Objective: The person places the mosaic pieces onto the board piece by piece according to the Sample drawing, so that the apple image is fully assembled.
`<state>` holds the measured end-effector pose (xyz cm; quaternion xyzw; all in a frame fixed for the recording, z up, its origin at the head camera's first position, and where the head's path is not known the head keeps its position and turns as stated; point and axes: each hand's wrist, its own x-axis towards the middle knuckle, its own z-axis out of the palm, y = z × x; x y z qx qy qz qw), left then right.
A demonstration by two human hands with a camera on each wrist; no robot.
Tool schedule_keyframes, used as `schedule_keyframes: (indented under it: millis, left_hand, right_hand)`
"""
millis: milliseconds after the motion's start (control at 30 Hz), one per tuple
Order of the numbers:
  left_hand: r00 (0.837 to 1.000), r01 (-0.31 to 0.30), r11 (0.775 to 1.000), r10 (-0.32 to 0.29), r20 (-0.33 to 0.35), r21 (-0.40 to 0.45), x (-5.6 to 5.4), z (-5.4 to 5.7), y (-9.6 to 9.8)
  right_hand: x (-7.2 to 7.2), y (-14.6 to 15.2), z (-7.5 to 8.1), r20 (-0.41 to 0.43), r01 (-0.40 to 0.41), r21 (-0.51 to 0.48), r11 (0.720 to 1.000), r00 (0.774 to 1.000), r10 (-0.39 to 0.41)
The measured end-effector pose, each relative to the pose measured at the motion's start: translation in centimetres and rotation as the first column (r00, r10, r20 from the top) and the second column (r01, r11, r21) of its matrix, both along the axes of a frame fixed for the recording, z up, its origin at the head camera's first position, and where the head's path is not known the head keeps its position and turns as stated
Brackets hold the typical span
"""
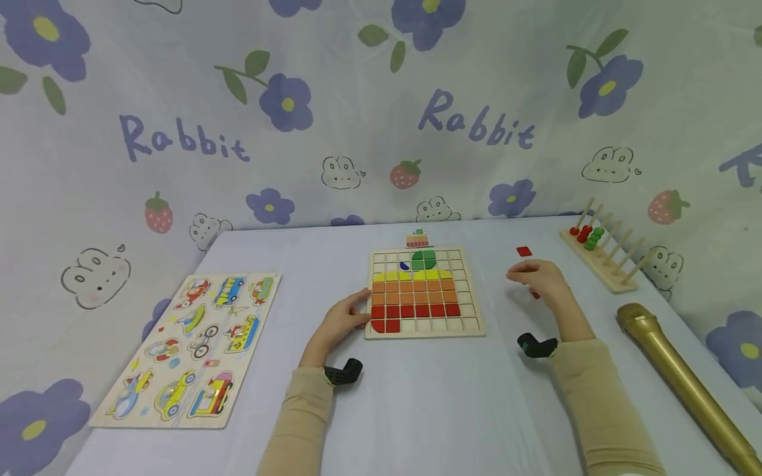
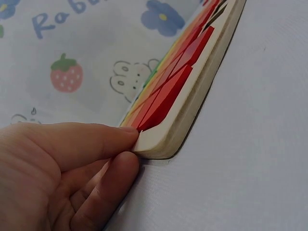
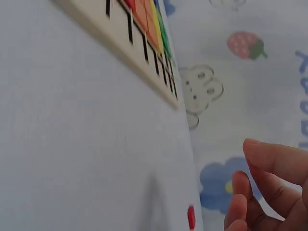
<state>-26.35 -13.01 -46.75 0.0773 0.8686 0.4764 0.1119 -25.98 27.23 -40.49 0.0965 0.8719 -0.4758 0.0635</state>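
Note:
A square wooden mosaic board (image 1: 425, 334) lies on the table, its grid partly filled with red, orange, yellow, green and blue tiles. My left hand (image 1: 340, 324) pinches the board's left edge near the front corner. Seen from the left wrist, its thumb and fingers (image 2: 103, 185) meet at that corner, beside the red tiles (image 2: 168, 96). To the board's right, my right hand (image 1: 544, 281) hovers above the table with bent fingers and a gap before the thumb; nothing shows between them. One red tile (image 1: 524, 251) lies beyond it, and another red tile (image 1: 536, 294) is partly hidden beneath.
A small pattern card (image 1: 418, 238) stands behind the board. At left lies a vehicle peg puzzle (image 1: 238, 370). On the right are a wooden bead rack (image 1: 622, 287) with red and green beads and a gold microphone (image 1: 684, 377). A printed curtain (image 1: 357, 119) hangs behind.

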Motion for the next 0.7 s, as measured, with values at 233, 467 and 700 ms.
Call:
schedule_keyframes:
  millis: [233, 467, 700]
  left_hand:
    - [1.0, 0.0, 1.0, 0.0, -0.008, -0.003, 0.0, -0.1, 0.0]
    - [1.0, 0.006, 1.0, -0.006, 0.001, -0.008, 0.1, 0.0, 0.0]
    - [1.0, 0.004, 1.0, -0.004, -0.002, -0.016, 0.2, 0.4, 0.1]
  right_hand:
    - [0.7, 6.1, -1.1, 0.021, 0.068, 0.076, 0.995, 0.997, -0.069]
    - [1.1, 8.1, -2.1, 0.104, -0.003, 0.251, 0.968, 0.994, -0.024]
    - [1.1, 8.2, -2.4, 0.06, 0.011, 0.36, 0.933, 0.998, -0.035]
